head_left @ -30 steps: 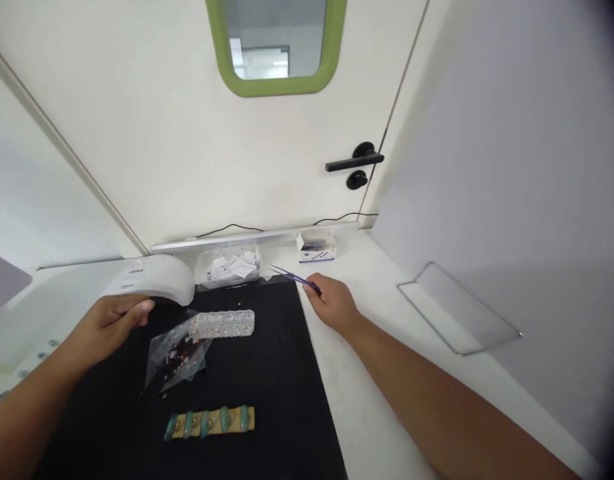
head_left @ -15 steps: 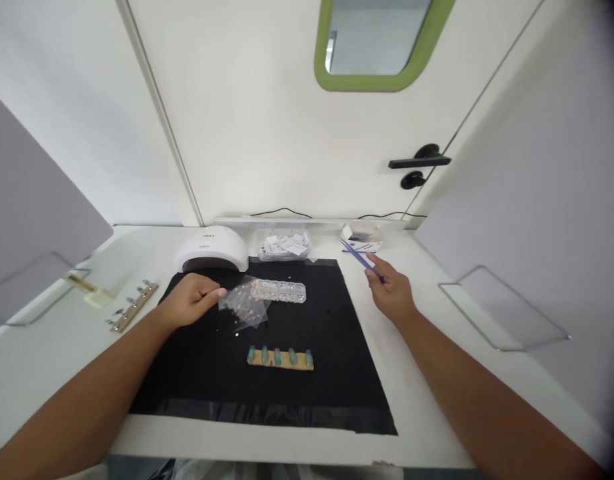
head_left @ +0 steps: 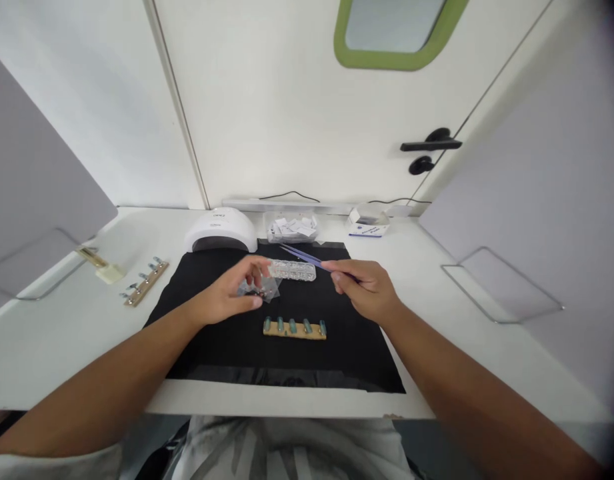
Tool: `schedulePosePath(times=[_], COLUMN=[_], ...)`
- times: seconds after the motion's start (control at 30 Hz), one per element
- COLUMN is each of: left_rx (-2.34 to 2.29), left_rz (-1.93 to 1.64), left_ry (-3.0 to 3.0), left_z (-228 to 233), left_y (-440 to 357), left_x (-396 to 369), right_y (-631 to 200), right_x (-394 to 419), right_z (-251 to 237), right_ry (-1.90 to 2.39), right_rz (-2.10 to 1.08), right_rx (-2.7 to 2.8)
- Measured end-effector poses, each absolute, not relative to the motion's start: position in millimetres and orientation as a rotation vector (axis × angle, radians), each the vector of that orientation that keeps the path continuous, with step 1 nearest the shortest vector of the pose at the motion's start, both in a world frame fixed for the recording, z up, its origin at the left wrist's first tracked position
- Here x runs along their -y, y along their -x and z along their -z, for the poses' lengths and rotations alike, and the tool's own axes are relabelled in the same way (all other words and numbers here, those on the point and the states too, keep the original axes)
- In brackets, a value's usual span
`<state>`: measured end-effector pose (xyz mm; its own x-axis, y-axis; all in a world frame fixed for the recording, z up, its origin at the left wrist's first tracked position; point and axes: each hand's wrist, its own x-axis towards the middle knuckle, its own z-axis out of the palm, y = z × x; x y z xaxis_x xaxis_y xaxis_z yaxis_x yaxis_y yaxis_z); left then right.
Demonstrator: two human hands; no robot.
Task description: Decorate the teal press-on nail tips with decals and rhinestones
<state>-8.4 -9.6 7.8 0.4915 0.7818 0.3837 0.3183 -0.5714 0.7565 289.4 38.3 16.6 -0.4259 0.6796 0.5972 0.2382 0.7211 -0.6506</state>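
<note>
Tweezers (head_left: 303, 255), thin and blue, sit pinched between the thumb and fingers of the right hand (head_left: 364, 289), their long axis running up and to the left so that the tips end just over the near edge of the clear compartmented rhinestone box (head_left: 292, 269). That box lies crosswise on the black mat (head_left: 227, 347), its length running left to right, directly between the two hands. The left hand (head_left: 231, 297) is closed lightly on a small clear plastic bag (head_left: 261, 289) of tiny gems, thumb below and fingertips above, with the fingertips at or very near the left end of the box; whether they touch it cannot be told. The tweezer tips lie nearer the box than to the bag, and the left hand is the nearer one to the bag. Just in front of both hands lies a wooden strip with five teal nail tips (head_left: 295, 327), also crosswise, apart from both hands. Behind the mat stand a white nail lamp (head_left: 221, 229), a clear tray of paper packets (head_left: 292, 228) and a small white and blue carton (head_left: 368, 223). A second strip of nail holders (head_left: 145, 283) lies well off to the left on the white table (head_left: 47, 333). Nothing stands between the tweezer tips and the box.
</note>
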Motion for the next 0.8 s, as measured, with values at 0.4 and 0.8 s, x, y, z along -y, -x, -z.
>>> schedulePosePath(times=[0.4,0.8], left_rx=[-0.977,-0.997], left_rz=[-1.033,-1.086], left_ry=[-2.601,-2.610], left_z=[-15.1,-10.3], left_y=[-16.4,-19.6], left_x=[18.6,16.1], right_y=[-280.5,-283.6], right_x=[-28.2,-29.8], right_z=[4.4,5.0], right_ry=[0.482,0.462], right_rz=[-0.232,-0.088], right_rx=[2.355,2.351])
